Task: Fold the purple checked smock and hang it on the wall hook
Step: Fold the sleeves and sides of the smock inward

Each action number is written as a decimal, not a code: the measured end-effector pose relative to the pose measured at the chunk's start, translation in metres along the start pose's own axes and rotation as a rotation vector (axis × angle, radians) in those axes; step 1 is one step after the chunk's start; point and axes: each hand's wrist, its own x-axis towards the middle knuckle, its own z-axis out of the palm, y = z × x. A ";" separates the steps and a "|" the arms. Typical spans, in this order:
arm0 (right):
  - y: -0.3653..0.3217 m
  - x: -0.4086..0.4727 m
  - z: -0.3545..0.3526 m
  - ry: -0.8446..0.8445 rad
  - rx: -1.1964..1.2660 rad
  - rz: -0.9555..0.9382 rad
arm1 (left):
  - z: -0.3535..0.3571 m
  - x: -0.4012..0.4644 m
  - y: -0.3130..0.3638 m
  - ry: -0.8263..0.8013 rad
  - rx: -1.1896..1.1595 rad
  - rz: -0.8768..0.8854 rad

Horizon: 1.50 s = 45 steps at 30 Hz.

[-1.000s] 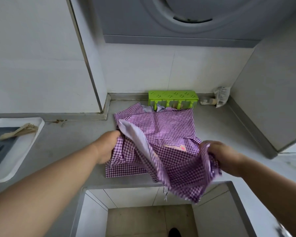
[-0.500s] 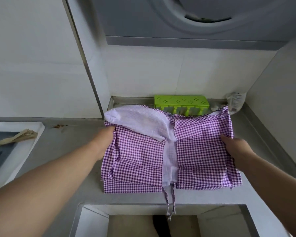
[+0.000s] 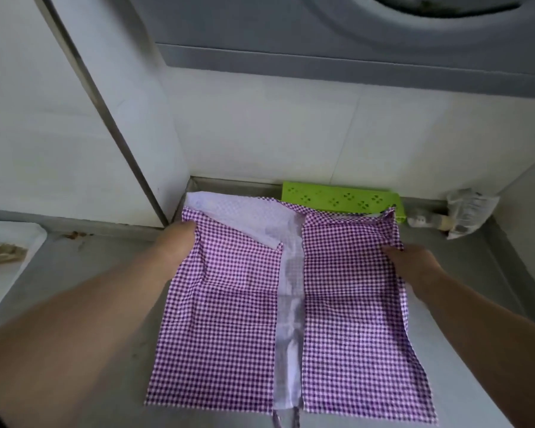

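Smock (image 3: 235, 307): flat on your bench (image 3: 74, 273), long axis near-to-far.
Left hand (image 3: 175, 242): pinching its left edge.
Right hand (image 3: 411, 261): pinching its right edge.

This looks like a utility or laundry corner of a home. Across the top of the frame sits the grey front of a machine (image 3: 322, 32) with a large round door ring, like a front-loading washer or dryer mounted above the work surface. Below it, plain white wall tiles (image 3: 291, 134) run down to a grey countertop (image 3: 112, 273) with a raised lip at the back. In the upper left a white panel with a dark metal edge strip (image 3: 99, 112) forms a corner. Against the back wall lie a green perforated plastic box (image 3: 340, 200) and, to its right, a crumpled plastic packet (image 3: 470, 211). At the left edge sits a white tray (image 3: 10, 261).
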 end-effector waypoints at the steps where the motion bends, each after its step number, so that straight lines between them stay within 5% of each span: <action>1: -0.002 0.007 0.003 -0.002 -0.020 0.001 | 0.002 0.008 -0.001 0.011 0.044 -0.022; 11: 0.033 0.007 0.036 0.054 -0.419 0.025 | 0.017 -0.003 -0.049 -0.015 0.332 -0.015; 18: 0.068 -0.061 0.042 0.166 -0.685 -0.351 | 0.014 -0.030 -0.114 -0.021 0.662 -0.088; 21: 0.087 -0.087 0.042 -0.009 -0.918 -0.432 | 0.014 -0.058 -0.134 0.035 1.037 0.276; 24: 0.111 -0.106 0.046 -0.195 -0.980 -0.375 | 0.018 -0.082 -0.153 -0.197 1.293 0.611; 28: 0.138 -0.127 0.050 -0.306 -0.969 -0.301 | 0.036 -0.107 -0.172 -0.420 1.381 0.408; 45: 0.168 -0.204 0.075 -0.120 -0.979 -0.457 | 0.010 -0.142 -0.185 -0.366 1.483 0.460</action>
